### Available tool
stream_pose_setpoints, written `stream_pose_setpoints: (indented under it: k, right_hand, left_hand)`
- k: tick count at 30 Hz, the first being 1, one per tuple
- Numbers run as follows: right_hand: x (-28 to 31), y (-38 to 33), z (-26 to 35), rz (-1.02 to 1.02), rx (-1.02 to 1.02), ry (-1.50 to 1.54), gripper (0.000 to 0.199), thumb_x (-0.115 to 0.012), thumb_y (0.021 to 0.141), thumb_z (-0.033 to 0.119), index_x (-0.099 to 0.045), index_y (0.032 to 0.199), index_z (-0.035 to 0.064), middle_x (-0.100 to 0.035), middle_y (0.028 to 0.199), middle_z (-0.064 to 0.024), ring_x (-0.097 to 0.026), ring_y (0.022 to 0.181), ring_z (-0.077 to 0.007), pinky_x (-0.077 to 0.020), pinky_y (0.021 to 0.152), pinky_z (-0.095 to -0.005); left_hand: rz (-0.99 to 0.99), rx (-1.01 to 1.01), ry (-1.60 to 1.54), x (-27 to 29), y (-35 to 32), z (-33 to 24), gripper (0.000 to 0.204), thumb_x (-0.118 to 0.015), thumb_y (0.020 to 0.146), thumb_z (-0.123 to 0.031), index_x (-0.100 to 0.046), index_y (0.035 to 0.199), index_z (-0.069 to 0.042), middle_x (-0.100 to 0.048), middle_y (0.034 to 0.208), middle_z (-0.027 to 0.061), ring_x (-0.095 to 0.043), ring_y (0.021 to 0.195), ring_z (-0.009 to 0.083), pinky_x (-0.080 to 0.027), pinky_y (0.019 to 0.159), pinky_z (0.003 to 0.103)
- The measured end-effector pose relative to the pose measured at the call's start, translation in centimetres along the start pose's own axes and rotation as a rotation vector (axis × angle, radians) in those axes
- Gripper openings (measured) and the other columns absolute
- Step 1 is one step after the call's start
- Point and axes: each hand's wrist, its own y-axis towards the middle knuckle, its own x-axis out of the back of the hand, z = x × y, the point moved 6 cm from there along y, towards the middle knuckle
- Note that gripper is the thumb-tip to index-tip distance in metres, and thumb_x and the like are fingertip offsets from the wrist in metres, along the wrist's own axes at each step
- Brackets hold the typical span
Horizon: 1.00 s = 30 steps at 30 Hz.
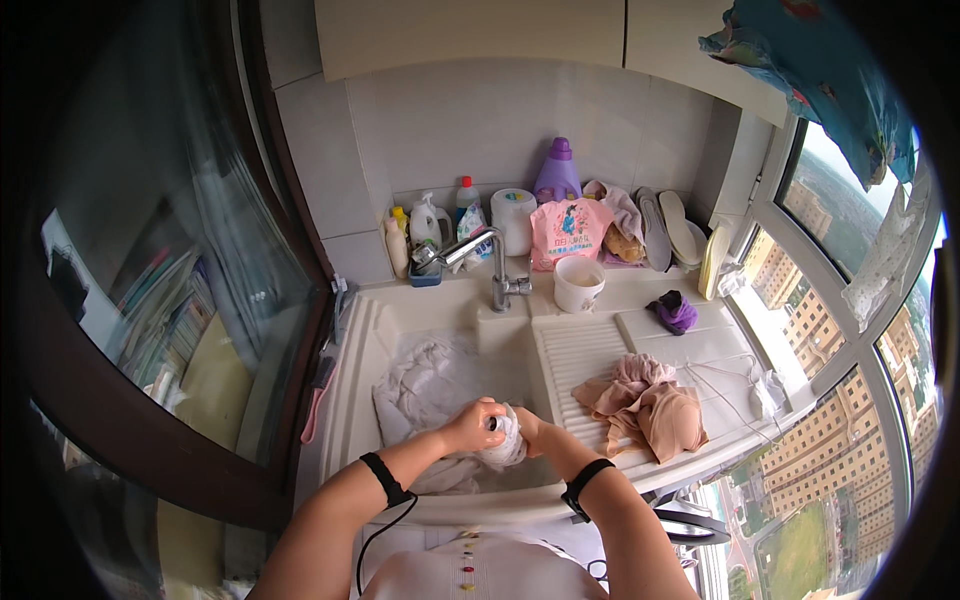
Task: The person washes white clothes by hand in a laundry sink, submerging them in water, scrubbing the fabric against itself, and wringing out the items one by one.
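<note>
Both hands are closed on one bunched white wet cloth (505, 452) above the front part of the sink basin (362, 400). My left hand (472, 426) grips it from the left, and a small dark spot shows beside its fingers. From the right, my right hand (534, 432) wraps round the same bundle, its fingers partly hidden. More white laundry (428, 378) lies in cloudy water under and behind my hands. A chrome faucet (500, 275) stands at the back of the basin, its spout swung to the left.
Beige clothing (650, 405) lies on the ribbed washboard (568, 352) at right, near a dark purple cloth (673, 312). Behind stand a white bucket (579, 284), a pink bag (568, 232), bottles (430, 220) and slippers (654, 228). Windows flank the right side.
</note>
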Motion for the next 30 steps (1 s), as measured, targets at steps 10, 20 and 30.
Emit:
stream_pose_setpoints:
  k: [10,20,30]
  right_hand:
    - [4.9,-0.3,2.4,-0.419,-0.069,-0.234,0.043,-0.043,0.083,0.047,-0.060,0.096,0.0093,-0.063,0.087,-0.0066,-0.063,0.071,-0.0175,-0.0529,0.054,-0.0340]
    - [12.1,-17.2,11.0,-1.231,0.287,-1.572,0.052,-0.056,0.072,0.056,-0.058,0.111,0.0217,-0.040,0.131,-0.0079,-0.031,0.124,-0.0305,-0.0300,0.098,-0.0517]
    - [14.0,-20.5,5.9,-1.300,0.480,-1.430,0.027,-0.062,0.063,0.016,-0.065,0.090,0.0192,-0.050,0.115,-0.0018,-0.041,0.115,-0.0235,-0.0399,0.089,-0.0379]
  left_hand:
    - [0.234,0.190,-0.035,-0.3,2.6,1.3,0.030,-0.060,0.072,-0.021,-0.058,0.099,-0.006,-0.058,0.093,0.0100,-0.059,0.080,0.0204,-0.049,0.064,0.035]
    - [-0.137,0.787,-1.152,1.6,6.4,2.7,0.040,-0.038,0.088,-0.040,-0.054,0.112,-0.014,-0.056,0.113,0.0059,-0.055,0.102,0.0248,-0.046,0.083,0.046]
    - [-0.021,0.647,-1.347,-5.6,15.7,-5.0,0.047,-0.036,0.087,-0.045,-0.049,0.119,-0.012,-0.053,0.117,0.0093,-0.053,0.106,0.0267,-0.046,0.084,0.050]
